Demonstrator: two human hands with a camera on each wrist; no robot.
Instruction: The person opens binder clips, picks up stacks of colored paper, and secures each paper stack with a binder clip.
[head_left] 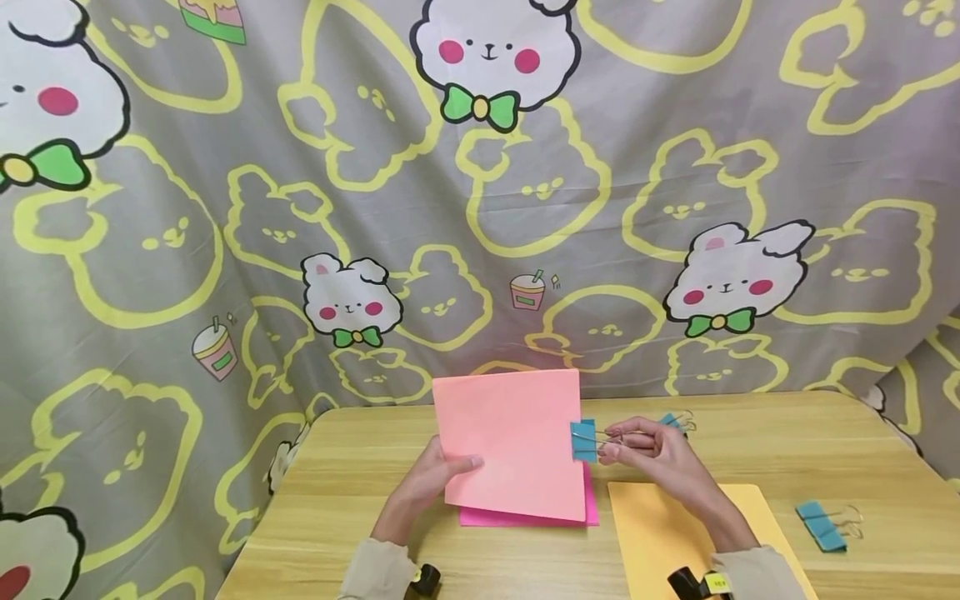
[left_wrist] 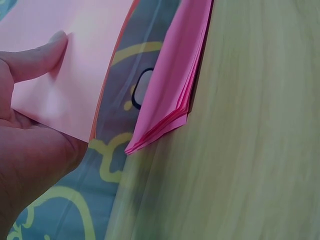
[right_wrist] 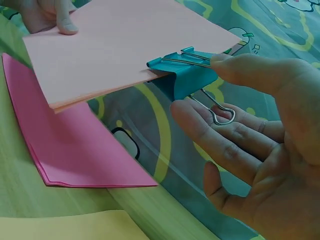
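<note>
My left hand grips a stack of light pink paper at its left edge, thumb on the front face and the other fingers hidden behind. The stack is tilted up above the table. A blue binder clip sits over the stack's right edge. At its wire handles is my right hand; the right wrist view shows the thumb on the upper handle and fingers under the lower handle. Below the held stack lies a darker pink stack of paper, partly covered in the head view.
Yellow-orange paper lies at the front right, under my right forearm. One blue binder clip rests on the wooden table at far right; another shows behind my right hand. A patterned grey curtain hangs along the table's back.
</note>
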